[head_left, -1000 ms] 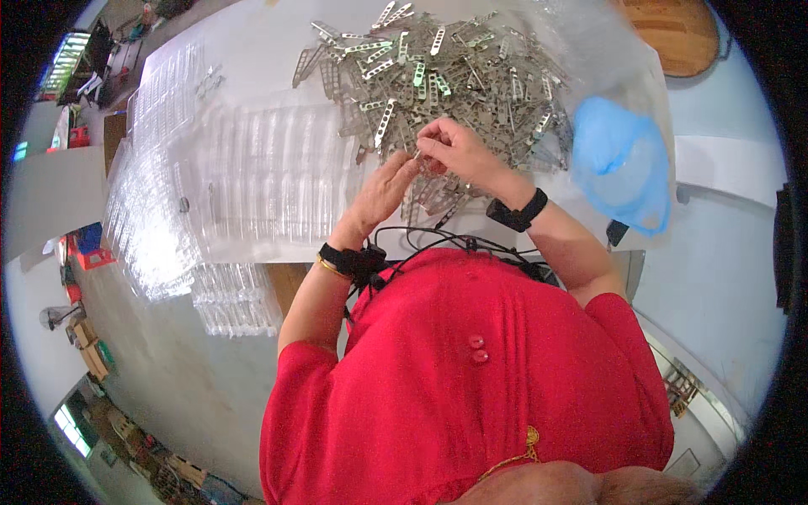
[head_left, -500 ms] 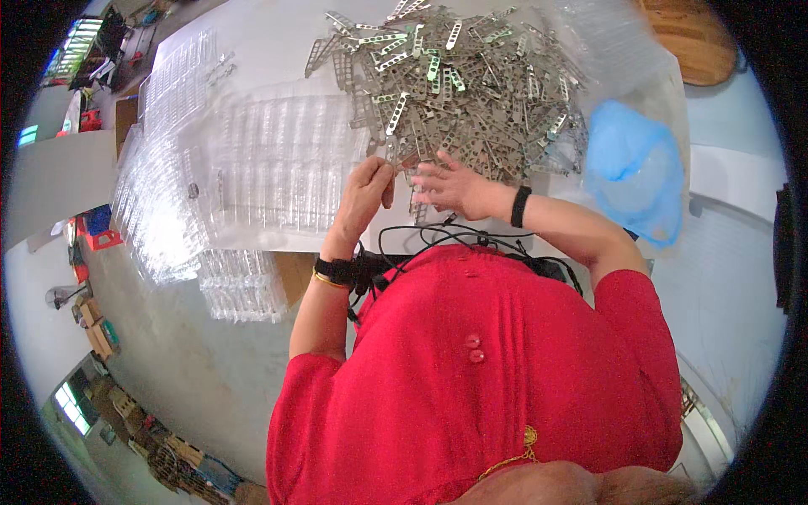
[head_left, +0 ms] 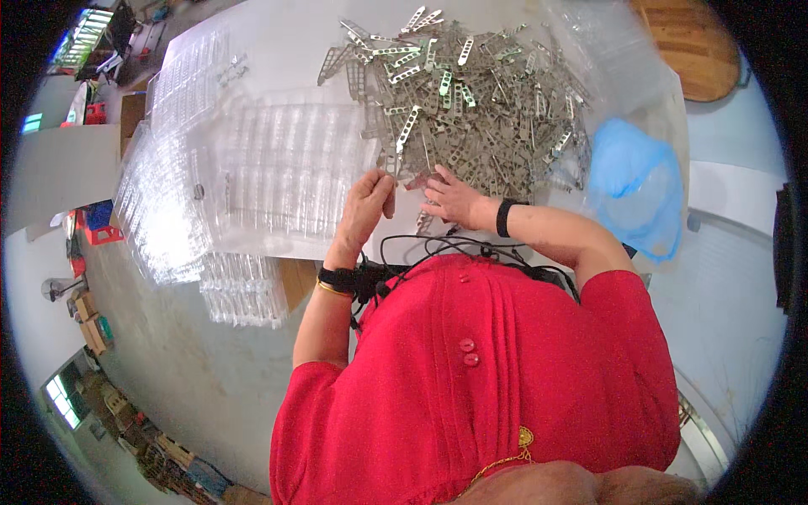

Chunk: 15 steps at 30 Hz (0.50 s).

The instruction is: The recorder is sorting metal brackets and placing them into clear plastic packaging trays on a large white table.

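A heap of flat metal strips with punched holes [head_left: 497, 126] lies in front of me on the white table. My left hand [head_left: 367, 206] is at the heap's near left edge, its thumb and fingers pressed together; what they pinch, if anything, is too small to tell. Beside it, my right hand [head_left: 459, 202] rests at the near edge of the heap with its fingers apart. Under its fingers, a loose metal strip [head_left: 423, 221] points toward me.
Clear plastic blister trays [head_left: 286, 160] cover the table's left side, some hanging past its near edge. A blue plastic bag [head_left: 635, 181] sits at the right edge. Black cables [head_left: 446, 246] run along the near edge. A wooden stool top [head_left: 692, 50] stands far right.
The whole view has shifted slightly. My right hand's fingers are drawn in a little more over the near strips. My left hand stays pinched in nearly the same place.
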Available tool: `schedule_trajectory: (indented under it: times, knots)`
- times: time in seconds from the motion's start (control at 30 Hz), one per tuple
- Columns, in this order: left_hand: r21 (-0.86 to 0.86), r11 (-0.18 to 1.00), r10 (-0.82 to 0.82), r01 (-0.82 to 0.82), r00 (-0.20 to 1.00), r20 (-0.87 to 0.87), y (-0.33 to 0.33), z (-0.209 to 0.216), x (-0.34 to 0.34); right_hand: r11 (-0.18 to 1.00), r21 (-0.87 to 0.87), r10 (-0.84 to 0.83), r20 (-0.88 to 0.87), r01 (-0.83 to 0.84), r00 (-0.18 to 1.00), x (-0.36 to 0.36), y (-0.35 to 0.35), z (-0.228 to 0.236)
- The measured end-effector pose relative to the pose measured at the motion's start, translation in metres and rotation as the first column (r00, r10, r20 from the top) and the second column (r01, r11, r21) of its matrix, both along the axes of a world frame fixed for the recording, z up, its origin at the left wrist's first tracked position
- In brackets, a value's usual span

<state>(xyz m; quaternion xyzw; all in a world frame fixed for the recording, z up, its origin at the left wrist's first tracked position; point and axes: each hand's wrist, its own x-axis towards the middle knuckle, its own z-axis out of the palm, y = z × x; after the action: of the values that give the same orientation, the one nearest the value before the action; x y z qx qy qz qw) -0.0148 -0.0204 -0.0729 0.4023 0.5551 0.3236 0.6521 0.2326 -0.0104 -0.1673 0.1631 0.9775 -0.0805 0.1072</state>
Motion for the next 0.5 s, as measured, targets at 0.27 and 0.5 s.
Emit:
schedule_trajectory:
  times: [0.27,0.5]
  knots:
    - [0.049,0.999,-0.008,0.006,1.0,0.029,0.003,0.009,0.0,0.993,0.096,-0.062,-0.033,0.065,0.998,0.002,0.012,0.012]
    - [0.113,0.993,-0.059,0.038,0.981,0.184,0.001,0.008,0.008,0.973,0.091,-0.187,-0.211,0.21,0.959,0.006,0.024,0.008]
